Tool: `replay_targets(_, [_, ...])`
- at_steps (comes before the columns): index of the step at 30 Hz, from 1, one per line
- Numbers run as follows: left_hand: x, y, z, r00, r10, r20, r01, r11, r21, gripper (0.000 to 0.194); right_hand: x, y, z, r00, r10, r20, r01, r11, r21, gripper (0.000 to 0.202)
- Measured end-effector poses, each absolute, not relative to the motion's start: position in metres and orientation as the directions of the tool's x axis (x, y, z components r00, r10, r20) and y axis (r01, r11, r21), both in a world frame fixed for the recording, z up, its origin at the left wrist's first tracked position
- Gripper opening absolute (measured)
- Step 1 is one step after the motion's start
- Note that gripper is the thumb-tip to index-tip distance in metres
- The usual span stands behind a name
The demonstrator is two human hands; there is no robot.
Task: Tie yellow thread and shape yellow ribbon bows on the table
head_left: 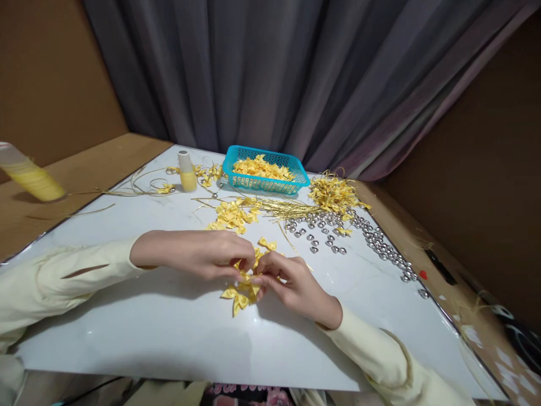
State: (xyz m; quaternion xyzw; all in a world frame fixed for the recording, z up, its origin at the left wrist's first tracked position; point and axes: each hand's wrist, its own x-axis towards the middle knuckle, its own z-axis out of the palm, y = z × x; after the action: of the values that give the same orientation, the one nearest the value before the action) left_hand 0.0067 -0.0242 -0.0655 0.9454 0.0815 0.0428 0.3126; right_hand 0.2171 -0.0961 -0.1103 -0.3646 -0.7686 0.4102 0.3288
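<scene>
My left hand point(215, 254) and my right hand point(291, 279) meet over the front middle of the table, thumbs and fingertips pinched together. Between them is a small yellow ribbon bow point(246, 277), partly hidden by the fingers. Directly below the fingertips lie loose yellow satin bows point(237, 299) on the white surface. More bows point(267, 243) show just beyond my right hand, and a larger heap of bows point(234, 214) lies behind my left hand. Whether a thin cord is also in the pinch is too small to tell.
A turquoise basket point(266, 185) filled with yellow bows stands at the back of the white table point(169, 338). Gold cords point(287, 207) lie before it, beside a bow bundle point(333, 192). Silver rings point(380, 242) spread rightward. A yellow-filled bottle point(187, 172) stands left; a larger one point(31, 177) is farther left.
</scene>
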Motion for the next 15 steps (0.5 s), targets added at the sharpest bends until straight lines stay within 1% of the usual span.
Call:
replay_targets(2, [0.0072, -0.025, -0.0674, 0.984, 0.169, 0.054, 0.104, -0.797, 0.595, 0.01, 0.2172, -0.096, -0.1105, -0.51, 0.831, 0.223, 0.284, 0.407, -0.868, 0.011])
replay_targets(6, [0.0083, -0.0251, -0.0718, 0.976, 0.202, 0.076, 0.121, -0.804, 0.582, 0.012, 0.2179, -0.0971, -0.1098, -0.476, 0.844, 0.247, 0.3, 0.42, -0.857, 0.008])
replay_targets(8, [0.0093, -0.0243, -0.0725, 0.975, 0.219, 0.044, 0.148, -0.783, 0.605, 0.013, 0.2185, -0.098, -0.1092, -0.457, 0.848, 0.268, 0.306, 0.434, -0.848, 0.007])
replay_targets(12, [0.0112, -0.0221, -0.0719, 0.957, 0.283, -0.072, 0.253, -0.682, 0.686, 0.014, 0.2203, -0.0986, -0.1093, -0.439, 0.842, 0.314, 0.298, 0.466, -0.833, 0.007])
replay_targets(15, [0.0118, -0.0216, -0.0723, 0.939, 0.315, -0.136, 0.316, -0.638, 0.702, 0.018, 0.2221, -0.0973, -0.11, -0.455, 0.832, 0.318, 0.343, 0.493, -0.8, 0.009])
